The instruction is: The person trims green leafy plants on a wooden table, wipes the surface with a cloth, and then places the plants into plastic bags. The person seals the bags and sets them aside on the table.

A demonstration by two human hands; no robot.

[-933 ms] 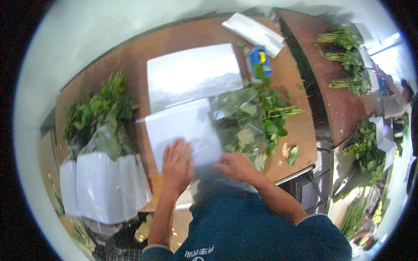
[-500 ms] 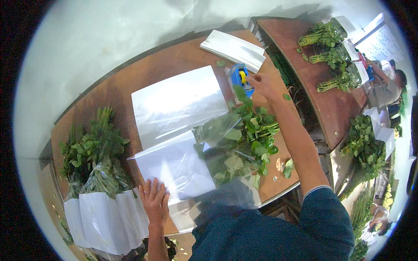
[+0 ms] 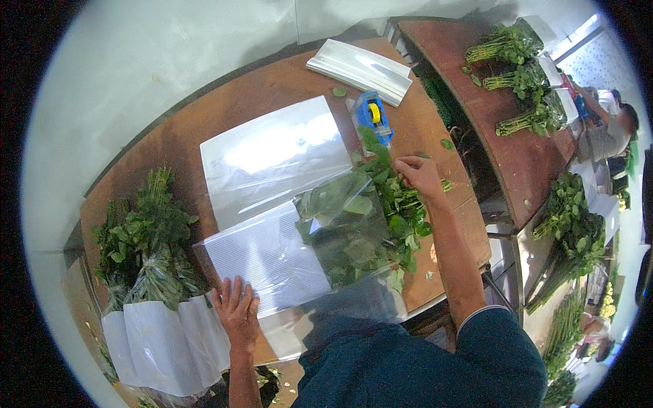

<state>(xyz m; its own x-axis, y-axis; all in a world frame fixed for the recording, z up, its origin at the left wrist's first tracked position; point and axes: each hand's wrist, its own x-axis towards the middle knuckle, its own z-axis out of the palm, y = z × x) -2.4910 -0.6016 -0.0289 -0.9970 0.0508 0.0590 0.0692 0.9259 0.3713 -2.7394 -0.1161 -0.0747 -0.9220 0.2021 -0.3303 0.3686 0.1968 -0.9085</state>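
Note:
Corrugated white paper (image 3: 265,255) lies on the brown table in front of me, with clear film over it. My left hand (image 3: 237,309) rests flat on its lower left corner, fingers spread. Right of the paper, a bunch of leafy green stems (image 3: 405,221) lies partly under the film, its stem ends pointing right. My right hand (image 3: 418,175) hovers above the stems with finger and thumb pinched together; whatever they hold is too small to make out. Just beyond it stands a blue tape dispenser (image 3: 372,119) with a yellow core.
A stack of clear film sheets (image 3: 275,146) lies behind the paper, and a folded white bundle (image 3: 360,71) at the far edge. Wrapped bunches (image 3: 153,319) stand at the left. Across a gap, a second table (image 3: 469,109) carries more bunches; people (image 3: 609,136) work beyond it.
My right hand has left the tape dispenser and come nearer, over the stems, with its fingers pinched. My left hand stays on the paper's corner. The whole view has shifted slightly.

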